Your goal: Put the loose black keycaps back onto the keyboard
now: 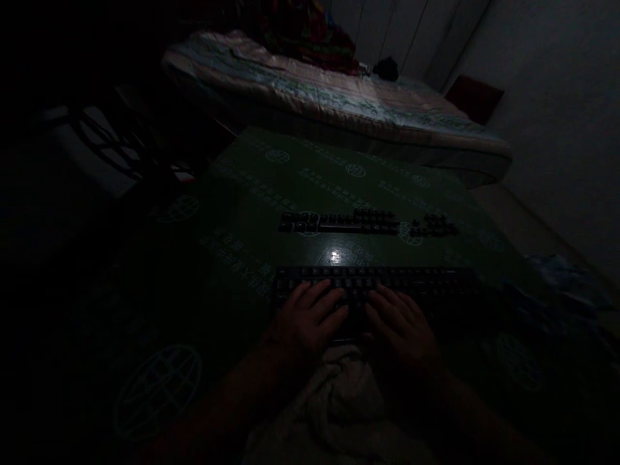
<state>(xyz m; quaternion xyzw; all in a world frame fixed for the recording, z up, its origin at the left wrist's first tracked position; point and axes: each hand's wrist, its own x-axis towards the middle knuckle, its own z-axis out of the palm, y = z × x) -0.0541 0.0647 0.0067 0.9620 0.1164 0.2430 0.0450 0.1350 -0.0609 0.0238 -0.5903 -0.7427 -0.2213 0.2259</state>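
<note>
A black computer keyboard (436, 284) lies on the green printed table top (242, 206). My left hand (310, 316) rests over the keyboard's left part, fingers stretched out and touching the keys. Beside it, over the middle, my right hand (400, 320) lies with its fingers spread on the keys. Neither hand grips anything. Past the keyboard, loose black keycaps (343, 224) are laid out in rows, with a smaller group of keycaps (436, 226) to their right. A light-coloured crumpled cloth (339, 394) sits below and between my wrists. Darkness hides much of the keyboard's detail.
Behind the table stands a bed (339, 97) with a striped cover and a dark red patterned cloth (310, 39) on it. A dark bundle of cloth (547, 310) lies at the right. Pale walls (557, 129) close off the right side.
</note>
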